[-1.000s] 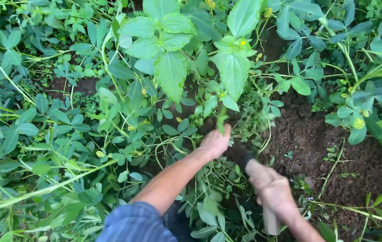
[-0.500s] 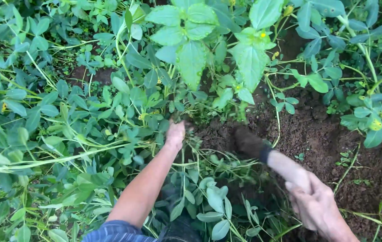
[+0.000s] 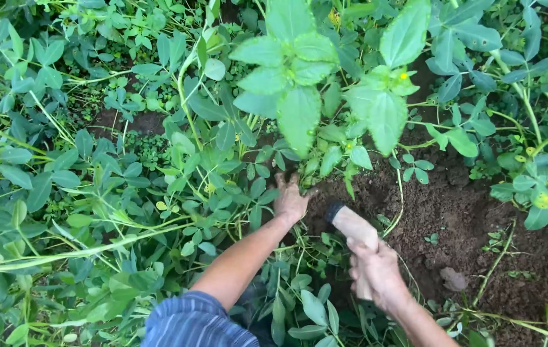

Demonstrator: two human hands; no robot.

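On the far left, low plants with small oval leaves (image 3: 49, 180) cover the ground, and a long pale stem (image 3: 75, 250) lies across them. A blue striped sleeve (image 3: 194, 321) is at the bottom edge. From it the bare arm reaches up to the left hand (image 3: 291, 199), which is pushed in at the foot of a tall broad-leaved weed (image 3: 300, 96); the fingers are partly hidden under the leaves, so I cannot tell if they close on a stem. Just to the right, the right hand (image 3: 377, 273) is wrapped tight around a pale wooden handle (image 3: 354, 226). The dark end of the handle points up-left, close beside the left hand, over bare brown soil (image 3: 454, 212).
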